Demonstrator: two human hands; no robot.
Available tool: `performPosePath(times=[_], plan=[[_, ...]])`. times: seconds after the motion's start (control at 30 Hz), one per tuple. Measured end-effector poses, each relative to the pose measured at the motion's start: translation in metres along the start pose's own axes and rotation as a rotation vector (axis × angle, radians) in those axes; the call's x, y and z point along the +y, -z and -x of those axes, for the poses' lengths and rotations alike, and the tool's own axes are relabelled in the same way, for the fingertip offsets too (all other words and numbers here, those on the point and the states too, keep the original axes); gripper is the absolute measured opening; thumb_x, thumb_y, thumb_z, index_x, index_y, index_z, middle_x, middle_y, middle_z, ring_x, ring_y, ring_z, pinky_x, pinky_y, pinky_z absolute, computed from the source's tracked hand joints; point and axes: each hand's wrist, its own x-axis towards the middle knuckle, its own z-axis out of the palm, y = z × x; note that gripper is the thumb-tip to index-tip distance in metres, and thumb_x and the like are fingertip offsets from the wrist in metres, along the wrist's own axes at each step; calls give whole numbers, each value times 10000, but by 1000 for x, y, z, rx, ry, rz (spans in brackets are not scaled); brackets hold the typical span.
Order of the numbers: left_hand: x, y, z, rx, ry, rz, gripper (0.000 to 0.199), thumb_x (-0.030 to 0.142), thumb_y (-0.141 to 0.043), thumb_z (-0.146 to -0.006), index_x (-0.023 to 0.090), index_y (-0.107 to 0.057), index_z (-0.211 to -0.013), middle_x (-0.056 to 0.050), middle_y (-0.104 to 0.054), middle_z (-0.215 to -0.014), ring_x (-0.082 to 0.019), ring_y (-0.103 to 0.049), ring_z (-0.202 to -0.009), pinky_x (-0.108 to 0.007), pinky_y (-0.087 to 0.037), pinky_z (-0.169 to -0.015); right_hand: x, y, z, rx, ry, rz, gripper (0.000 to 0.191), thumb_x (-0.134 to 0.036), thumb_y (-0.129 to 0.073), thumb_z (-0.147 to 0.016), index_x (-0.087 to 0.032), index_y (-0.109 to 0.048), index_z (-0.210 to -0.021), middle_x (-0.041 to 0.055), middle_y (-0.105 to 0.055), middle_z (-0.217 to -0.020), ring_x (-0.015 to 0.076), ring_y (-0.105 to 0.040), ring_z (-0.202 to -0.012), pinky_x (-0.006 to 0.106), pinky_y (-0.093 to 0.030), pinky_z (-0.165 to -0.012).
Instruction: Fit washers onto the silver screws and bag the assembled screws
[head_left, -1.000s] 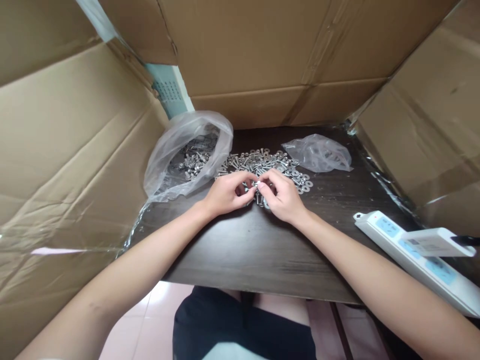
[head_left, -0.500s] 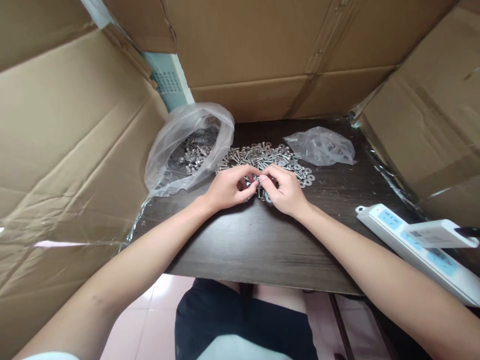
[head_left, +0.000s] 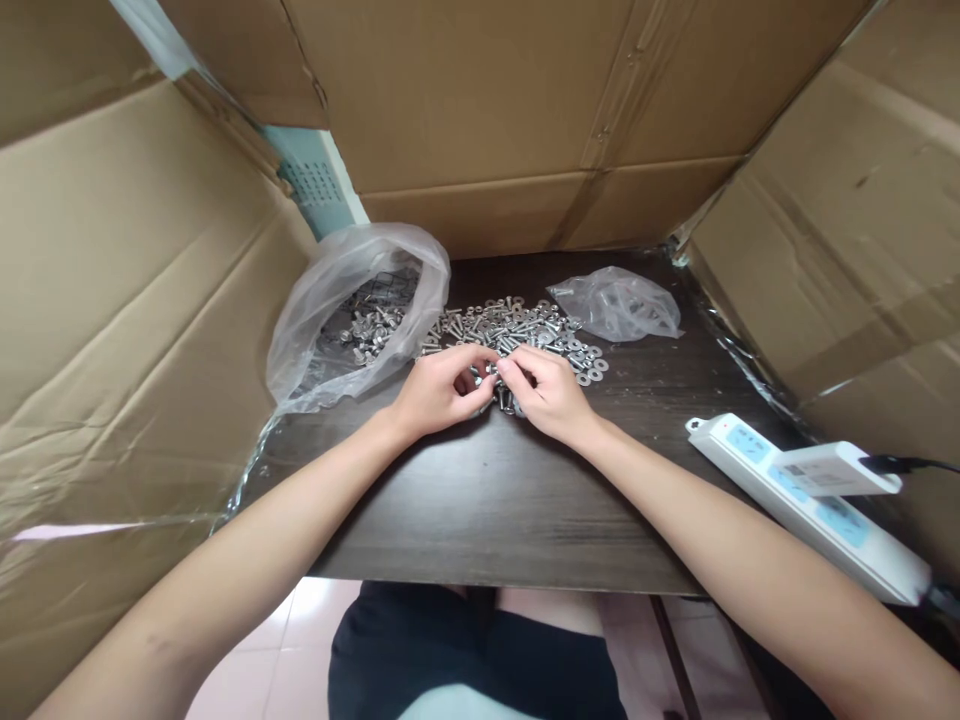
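My left hand [head_left: 448, 388] and my right hand [head_left: 549, 393] meet at the near edge of a heap of bolts, nuts and flat washers [head_left: 529, 326]. Between their fingertips is a small shiny metal piece [head_left: 492, 369], which looks like a bolt. The left thumb and fingers are closed round it from the left. My right thumb and forefinger pinch at its other side, and what exactly they grip is hidden. A few more bolts [head_left: 507, 402] lie on the table just under the fingers.
An open clear plastic bag [head_left: 300, 350] with metal parts in it stands to the left. A smaller plastic bag [head_left: 619, 305] lies behind on the right. A white power strip [head_left: 802, 500] with a plugged-in adapter [head_left: 836, 470] is at the right. Cardboard walls [head_left: 480, 120] surround the dark table [head_left: 480, 500].
The whole view has shifted slightly, so everything sits a bit further left and lower. Both hands stay together over the heap, their fingers in nearly the same hold.
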Motion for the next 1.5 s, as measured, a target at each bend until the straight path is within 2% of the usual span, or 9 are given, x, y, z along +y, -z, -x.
performPosePath(times=[0.17,0.37,0.63,0.8,1.1,1.5], plan=[[-1,-1,-1,-8,6,-7,191,197,-648,-885,163,-681,-1070,7,-687,-808,-71,-610,-586,-167,-511,-591,-2,2,1,30,-27,-11,247,-309,-503,-1019,-210,-554,-798,14,-555,-750,160,-515,-683,304,-407,-641],[-3,-1,-2,-1,-24,-27,205,215,-666,-872,160,-696,-1067,14,-689,-788,-73,-614,-580,-164,-512,-581,-1,3,1,34,-26,-35,87,-243,-569,-921,-205,-556,-844,17,-591,-820,159,-532,-695,307,-426,-641],[-3,-2,-2,6,-41,-42,182,210,-665,-868,150,-702,-1036,10,-698,-796,-71,-616,-581,-157,-510,-572,1,1,1,19,-1,-32,217,-247,-530,-972,-201,-542,-760,-6,-535,-717,141,-490,-649,296,-397,-633],[-3,-2,-3,3,-37,-42,169,208,-665,-866,149,-697,-1022,12,-692,-782,-72,-617,-575,-155,-512,-569,0,1,1,17,-22,-34,234,-258,-523,-979,-200,-539,-752,-4,-539,-724,140,-487,-658,299,-398,-644],[-1,-1,-1,-11,-18,-23,190,204,-662,-874,155,-683,-1056,7,-696,-797,-75,-624,-588,-166,-524,-587,-3,3,1,20,-32,-36,52,-217,-552,-902,-206,-555,-851,25,-590,-837,167,-526,-722,313,-423,-655],[0,-1,0,-8,-5,-8,186,188,-672,-857,166,-676,-1042,20,-679,-776,-74,-619,-580,-174,-517,-588,-1,1,1,13,-18,-19,80,-225,-543,-916,-205,-578,-848,10,-582,-784,160,-525,-679,305,-402,-626]])
